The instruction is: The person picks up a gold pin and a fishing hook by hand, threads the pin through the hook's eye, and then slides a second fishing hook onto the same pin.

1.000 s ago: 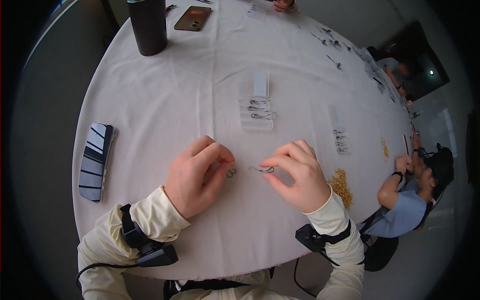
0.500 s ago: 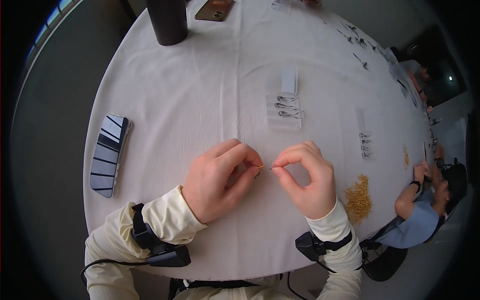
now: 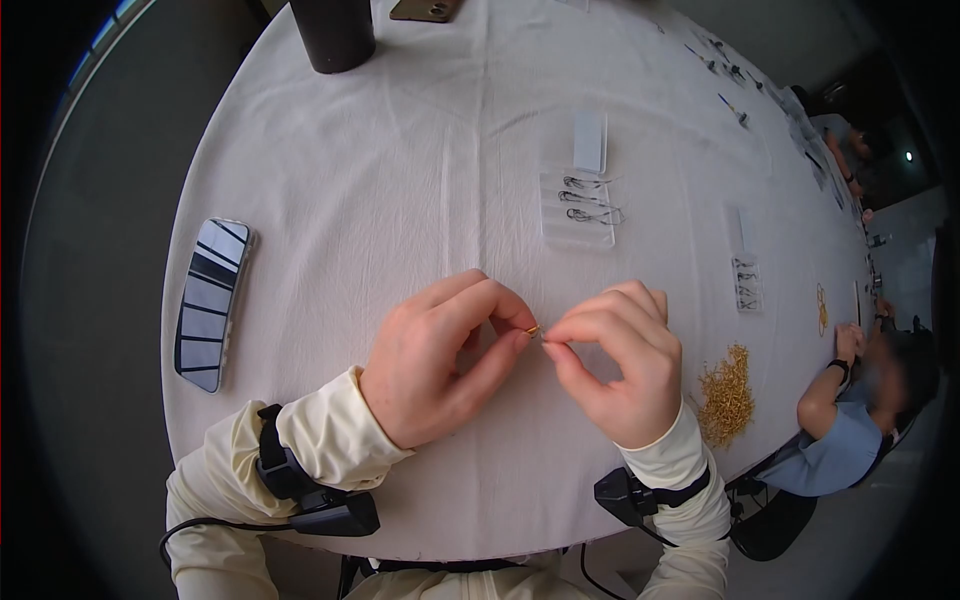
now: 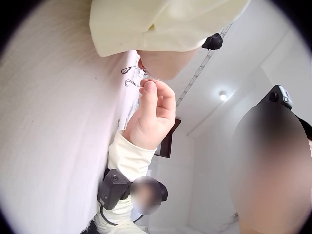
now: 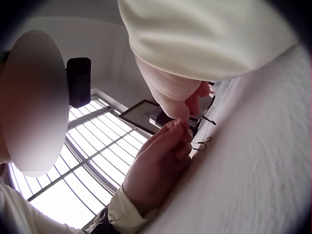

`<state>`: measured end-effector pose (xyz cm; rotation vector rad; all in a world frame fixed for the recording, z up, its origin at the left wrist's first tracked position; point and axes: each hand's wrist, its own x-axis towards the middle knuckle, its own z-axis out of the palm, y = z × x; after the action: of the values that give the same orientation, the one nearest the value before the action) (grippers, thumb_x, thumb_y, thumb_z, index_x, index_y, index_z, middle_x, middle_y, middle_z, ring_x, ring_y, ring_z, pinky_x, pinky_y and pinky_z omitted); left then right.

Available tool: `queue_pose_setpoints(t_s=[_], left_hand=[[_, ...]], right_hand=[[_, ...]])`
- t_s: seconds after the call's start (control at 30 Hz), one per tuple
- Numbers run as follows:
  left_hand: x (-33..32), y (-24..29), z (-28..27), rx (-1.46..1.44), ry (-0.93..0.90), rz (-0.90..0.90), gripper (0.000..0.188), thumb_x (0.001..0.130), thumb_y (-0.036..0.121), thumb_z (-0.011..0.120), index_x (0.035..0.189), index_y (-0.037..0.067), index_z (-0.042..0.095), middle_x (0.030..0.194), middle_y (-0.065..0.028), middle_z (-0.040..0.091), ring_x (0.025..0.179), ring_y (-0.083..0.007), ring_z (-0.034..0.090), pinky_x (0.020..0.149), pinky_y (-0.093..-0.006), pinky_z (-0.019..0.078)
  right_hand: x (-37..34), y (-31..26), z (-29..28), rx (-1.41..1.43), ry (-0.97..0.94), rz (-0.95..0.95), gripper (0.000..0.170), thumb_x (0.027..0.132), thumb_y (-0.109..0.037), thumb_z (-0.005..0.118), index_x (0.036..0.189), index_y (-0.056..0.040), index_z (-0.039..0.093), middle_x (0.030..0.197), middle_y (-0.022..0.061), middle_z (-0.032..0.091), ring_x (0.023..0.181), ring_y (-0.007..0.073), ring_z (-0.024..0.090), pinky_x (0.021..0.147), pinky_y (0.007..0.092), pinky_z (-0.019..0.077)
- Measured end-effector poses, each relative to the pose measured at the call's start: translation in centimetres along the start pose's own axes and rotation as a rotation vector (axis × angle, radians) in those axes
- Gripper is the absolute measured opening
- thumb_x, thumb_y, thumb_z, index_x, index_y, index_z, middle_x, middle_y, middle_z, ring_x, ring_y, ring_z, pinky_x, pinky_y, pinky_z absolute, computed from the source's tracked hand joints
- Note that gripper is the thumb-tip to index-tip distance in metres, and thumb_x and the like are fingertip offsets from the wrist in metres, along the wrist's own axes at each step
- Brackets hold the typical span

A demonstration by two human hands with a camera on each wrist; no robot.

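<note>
Two hands meet just above the bench (image 3: pixel 400 200), fingertips nearly together but apart at the palms. The left hand (image 3: pixel 435 365) pinches a small gold piece (image 3: pixel 534 330) between thumb and forefinger; dark curved hooks (image 5: pixel 206 141) project beside its fingers. The right hand (image 3: pixel 625 365) pinches a second dark hook (image 5: pixel 209 120), its shank mostly hidden by the fingertips. Whether gold piece and second hook touch cannot be told. The gold pile (image 3: pixel 727 400) lies near the right forearm; the clear compartment tray (image 3: pixel 578 238), holding dark looped wires, lies beyond the hands. For good technique, the left pinch would best serve as a fixed anchor, the right making small, slow adjustments; grips set slightly back from the ends should expose the contact point and keep the hook tips clear of skin.
</note>
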<state>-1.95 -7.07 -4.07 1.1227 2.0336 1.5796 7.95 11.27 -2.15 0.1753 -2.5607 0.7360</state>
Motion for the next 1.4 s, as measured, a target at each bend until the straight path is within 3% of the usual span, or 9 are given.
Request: queue_pose_setpoints(t_s=[0.73, 1.07, 1.4], left_hand=[[-0.01, -0.14, 0.15, 0.055, -0.006, 0.143, 0.015, 0.083, -0.004, 0.068, 0.097, 0.002, 0.069, 0.085, -0.0063, 0.061, 0.061, -0.0130, 0.055, 0.055, -0.0264, 0.0442], [-0.18, -0.06, 0.37, 0.076, 0.009, 0.138, 0.015, 0.081, -0.004, 0.071, 0.095, 0.001, 0.070, 0.086, -0.0064, 0.062, 0.060, -0.0128, 0.055, 0.054, -0.0260, 0.0445], [-0.11, 0.00, 0.26, 0.047, -0.021, 0.111, 0.015, 0.080, -0.002, 0.070, 0.094, 0.002, 0.071, 0.085, -0.0062, 0.061, 0.062, -0.0133, 0.056, 0.055, -0.0264, 0.0454]], right_hand=[[-0.29, -0.38, 0.05, 0.098, 0.017, 0.136, 0.014, 0.075, -0.006, 0.082, 0.083, -0.0105, 0.072, 0.079, -0.0023, 0.070, 0.072, 0.0158, 0.061, 0.077, 0.0301, 0.0394], [-0.24, -0.74, 0.10, -0.007, 0.034, 0.076, 0.014, 0.074, -0.005, 0.082, 0.082, -0.0107, 0.071, 0.080, -0.0014, 0.069, 0.075, 0.0179, 0.061, 0.076, 0.0317, 0.0392], [-0.48, -0.53, 0.30, 0.238, -0.002, 0.236, 0.011, 0.078, -0.002, 0.076, 0.082, -0.0081, 0.069, 0.079, 0.0006, 0.069, 0.071, 0.0183, 0.061, 0.072, 0.0315, 0.0451]])
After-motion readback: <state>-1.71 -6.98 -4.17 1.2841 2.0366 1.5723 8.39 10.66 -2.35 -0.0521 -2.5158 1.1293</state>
